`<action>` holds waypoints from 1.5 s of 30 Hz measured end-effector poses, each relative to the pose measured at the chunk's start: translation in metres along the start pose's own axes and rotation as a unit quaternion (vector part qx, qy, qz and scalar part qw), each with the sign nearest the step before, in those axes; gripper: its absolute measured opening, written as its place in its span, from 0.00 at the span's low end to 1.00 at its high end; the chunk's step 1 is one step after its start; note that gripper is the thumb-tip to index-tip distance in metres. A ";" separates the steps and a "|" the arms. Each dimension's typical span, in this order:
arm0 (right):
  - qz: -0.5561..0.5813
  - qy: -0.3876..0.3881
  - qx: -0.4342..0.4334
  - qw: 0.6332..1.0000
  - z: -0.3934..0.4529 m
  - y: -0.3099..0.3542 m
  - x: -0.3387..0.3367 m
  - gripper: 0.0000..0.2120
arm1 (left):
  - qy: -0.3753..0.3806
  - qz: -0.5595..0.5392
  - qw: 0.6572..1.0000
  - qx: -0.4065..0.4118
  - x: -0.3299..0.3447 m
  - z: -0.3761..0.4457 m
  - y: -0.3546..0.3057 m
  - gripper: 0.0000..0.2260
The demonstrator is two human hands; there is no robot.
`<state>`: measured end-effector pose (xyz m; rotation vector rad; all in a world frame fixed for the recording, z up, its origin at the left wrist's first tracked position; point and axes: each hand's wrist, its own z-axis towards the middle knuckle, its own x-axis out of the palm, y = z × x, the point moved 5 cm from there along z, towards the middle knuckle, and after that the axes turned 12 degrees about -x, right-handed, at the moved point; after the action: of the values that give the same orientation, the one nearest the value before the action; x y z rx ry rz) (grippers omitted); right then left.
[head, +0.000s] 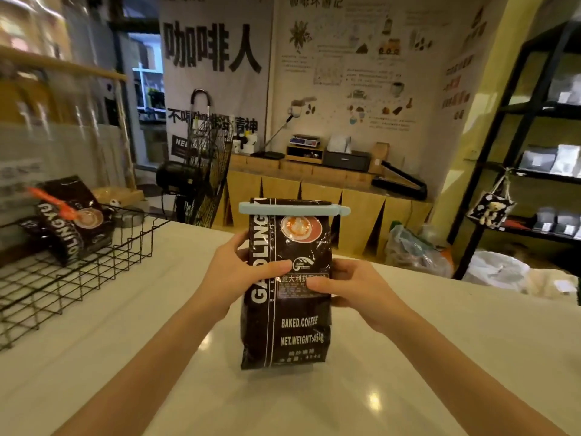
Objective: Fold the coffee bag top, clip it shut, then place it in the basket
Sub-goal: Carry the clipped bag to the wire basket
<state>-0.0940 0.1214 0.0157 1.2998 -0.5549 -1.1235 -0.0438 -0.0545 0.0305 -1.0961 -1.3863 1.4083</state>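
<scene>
Glossy black foil makes the coffee bag (287, 287) look slick and crinkly; we judge it full and fairly heavy. It stands upright on the surface (408, 357), pale blue clip (294, 208) across its folded top. Our left hand (234, 275) and right hand (355, 292) clasp its middle, thumbs in front; that firm waist is where we would lift. Our fingers behind are hidden. Left of our hands, the basket (78, 259) is cut off, another bag (74, 218) inside.
</scene>
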 end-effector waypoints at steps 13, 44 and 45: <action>0.166 0.069 -0.133 0.975 0.105 0.070 0.170 0.24 | -0.244 0.055 0.958 0.138 -0.179 -0.016 -0.069 0.24; 0.088 0.275 -0.030 0.957 0.220 0.045 0.486 0.17 | -0.510 0.120 0.851 0.028 -0.450 0.007 0.027 0.33; 0.085 0.278 -0.028 0.957 0.219 0.046 0.486 0.17 | -0.510 0.119 0.851 0.023 -0.450 0.006 0.028 0.33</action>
<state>-0.0673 -0.4123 -0.0112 1.4126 -0.2055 -0.5859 0.0633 -0.4925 0.0117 -0.4399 -1.9343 2.3756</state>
